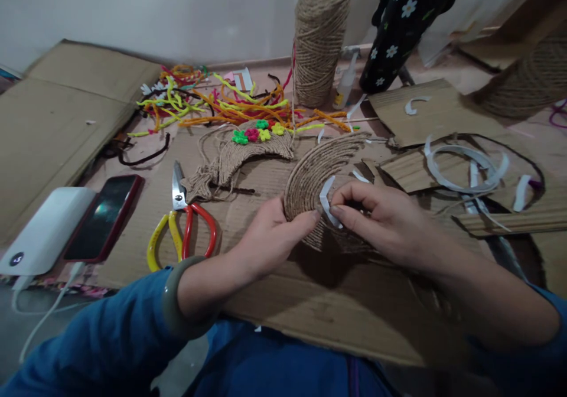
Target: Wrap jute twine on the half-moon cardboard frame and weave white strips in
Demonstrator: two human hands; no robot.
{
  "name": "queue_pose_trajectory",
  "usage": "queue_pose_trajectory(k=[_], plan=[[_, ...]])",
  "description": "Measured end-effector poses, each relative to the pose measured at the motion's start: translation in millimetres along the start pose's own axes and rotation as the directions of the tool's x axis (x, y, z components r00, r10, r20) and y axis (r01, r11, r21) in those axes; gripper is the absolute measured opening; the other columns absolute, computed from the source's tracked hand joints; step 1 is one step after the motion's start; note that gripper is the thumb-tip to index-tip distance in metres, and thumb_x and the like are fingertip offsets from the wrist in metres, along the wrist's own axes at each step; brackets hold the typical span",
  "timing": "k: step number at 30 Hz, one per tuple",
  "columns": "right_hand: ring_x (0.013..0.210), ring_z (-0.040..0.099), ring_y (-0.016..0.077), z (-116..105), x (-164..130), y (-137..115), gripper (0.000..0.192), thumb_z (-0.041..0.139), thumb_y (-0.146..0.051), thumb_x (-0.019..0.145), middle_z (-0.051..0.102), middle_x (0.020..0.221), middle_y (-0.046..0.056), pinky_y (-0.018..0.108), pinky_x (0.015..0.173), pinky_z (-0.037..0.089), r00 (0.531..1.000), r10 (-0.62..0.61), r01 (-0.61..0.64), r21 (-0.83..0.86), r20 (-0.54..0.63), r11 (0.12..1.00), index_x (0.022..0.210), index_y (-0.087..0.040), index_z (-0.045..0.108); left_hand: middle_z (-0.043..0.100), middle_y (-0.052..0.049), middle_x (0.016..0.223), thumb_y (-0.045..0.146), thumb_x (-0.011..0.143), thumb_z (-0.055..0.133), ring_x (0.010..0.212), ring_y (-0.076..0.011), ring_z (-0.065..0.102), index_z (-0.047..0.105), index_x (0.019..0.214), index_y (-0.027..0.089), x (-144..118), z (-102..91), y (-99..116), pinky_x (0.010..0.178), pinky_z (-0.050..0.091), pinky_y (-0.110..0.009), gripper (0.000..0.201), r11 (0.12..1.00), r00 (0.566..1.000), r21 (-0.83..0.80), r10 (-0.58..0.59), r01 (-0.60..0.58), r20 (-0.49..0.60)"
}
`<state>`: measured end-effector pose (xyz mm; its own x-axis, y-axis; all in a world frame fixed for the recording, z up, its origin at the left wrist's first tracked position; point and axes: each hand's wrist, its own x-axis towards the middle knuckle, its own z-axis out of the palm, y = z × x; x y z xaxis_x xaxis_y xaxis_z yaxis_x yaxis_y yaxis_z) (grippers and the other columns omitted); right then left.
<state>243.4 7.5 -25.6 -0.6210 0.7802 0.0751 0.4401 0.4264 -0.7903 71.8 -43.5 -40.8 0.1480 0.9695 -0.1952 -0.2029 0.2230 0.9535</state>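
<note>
A crescent wrapped in jute twine (pixel 305 181) is held up over the cardboard by my left hand (pixel 283 225), its thumb on the near face and the other fingers behind. Between the thumb and fingertips of my right hand (pixel 376 217) is a creased white strip (pixel 326 199), lying against the crescent's inner edge. Left of them rest scissors (pixel 181 225) with one yellow and one red handle, blades apart. Behind lies a smaller jute crescent (pixel 248 155) with green, pink and yellow flowers (pixel 259 132), and a jute star (pixel 199 181) beside it.
Colourful pipe cleaners (pixel 230 104) are heaped at the back, near a twine spool (pixel 321 42) and a small glue bottle (pixel 345 84). A phone (pixel 104 217) and a white power bank (pixel 46 228) lie at left. A roll of white tape (pixel 467 169) sits on cardboard pieces at right.
</note>
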Motion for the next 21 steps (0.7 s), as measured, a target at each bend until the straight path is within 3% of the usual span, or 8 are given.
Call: queue_pose_trajectory(k=[9,16,21], plan=[[0.056,0.048,0.0119,3.2,-1.3,2.7,0.012,0.054,-0.028,0.081,0.058,0.063,-0.001,0.026,0.054,0.038,0.997,0.072,-0.071,0.062,-0.013,0.996,0.073,-0.021,0.058,0.058,0.002,0.071,0.019,0.077,0.06,0.069,-0.0102,0.05,0.062,0.079,0.014,-0.4,0.9,1.4,0.065,0.044,-0.022,0.006,0.995,0.999,0.098,0.013,-0.009,-0.033],[0.061,0.052,0.0117,0.9,0.8,4.0,0.01,0.053,-0.022,0.079,0.061,0.066,-0.001,0.024,0.058,0.04,1.0,0.007,-0.007,0.067,0.001,0.998,0.071,-0.02,0.058,0.056,0.002,0.068,0.019,0.075,0.06,0.068,-0.0102,0.05,0.062,0.075,0.013,-0.1,1.9,2.1,0.064,0.044,-0.022,0.006,0.997,1.0,0.078,0.004,-0.004,-0.005],[0.062,0.051,0.0125,2.2,2.3,5.4,0.009,0.054,-0.023,0.078,0.059,0.067,0.0,0.026,0.06,0.041,0.999,0.049,-0.049,0.093,0.01,0.994,0.07,-0.02,0.056,0.059,0.001,0.071,0.023,0.075,0.063,0.071,-0.0125,0.053,0.066,0.079,0.013,0.2,0.4,1.4,0.069,0.046,-0.025,0.011,0.999,1.0,0.042,-0.015,0.015,0.004]])
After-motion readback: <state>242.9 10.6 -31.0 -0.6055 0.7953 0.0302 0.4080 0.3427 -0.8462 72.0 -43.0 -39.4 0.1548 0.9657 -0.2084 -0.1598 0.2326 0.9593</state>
